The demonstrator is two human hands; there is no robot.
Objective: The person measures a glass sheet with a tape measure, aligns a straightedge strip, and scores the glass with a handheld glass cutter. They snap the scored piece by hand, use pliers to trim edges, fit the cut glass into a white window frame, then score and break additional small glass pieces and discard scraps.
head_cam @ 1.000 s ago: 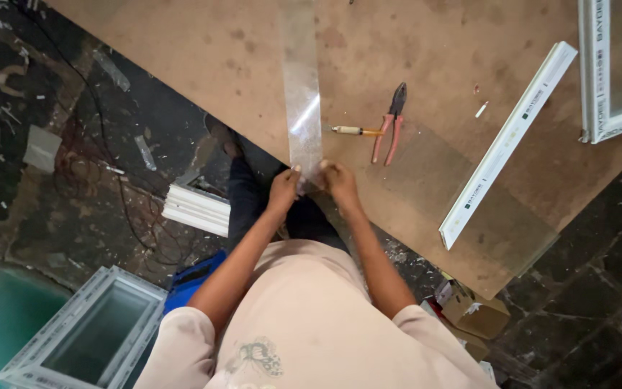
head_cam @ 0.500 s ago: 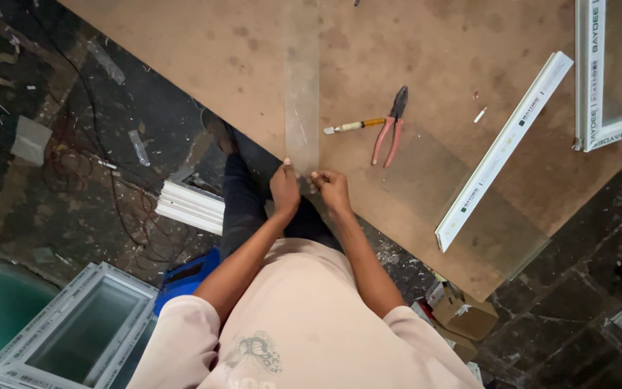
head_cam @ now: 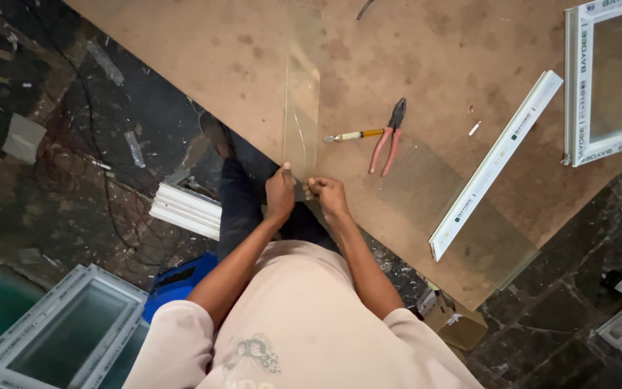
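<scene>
A long narrow strip of clear glass [head_cam: 302,108] runs away from me across the brown board table [head_cam: 203,57]. Both hands pinch its near end at the table's edge: my left hand [head_cam: 279,191] on the left corner, my right hand [head_cam: 327,194] on the right corner. Just right of the strip lie a small yellow-handled glass cutter [head_cam: 350,135] and red-handled pliers [head_cam: 389,137]. A larger clear glass sheet [head_cam: 462,216] lies flat on the table to the right.
A white plastic profile bar [head_cam: 494,164] lies diagonally on the glass sheet. A white window frame [head_cam: 608,83] sits at the table's far right. On the dark floor are white profile offcuts [head_cam: 185,210], another framed window [head_cam: 59,335], a blue object [head_cam: 174,284] and a cardboard box [head_cam: 455,324].
The near end of the glass strip has shifted slightly with both hands still on it; the hands have moved closer together at the table edge. The view has also shifted a little.
</scene>
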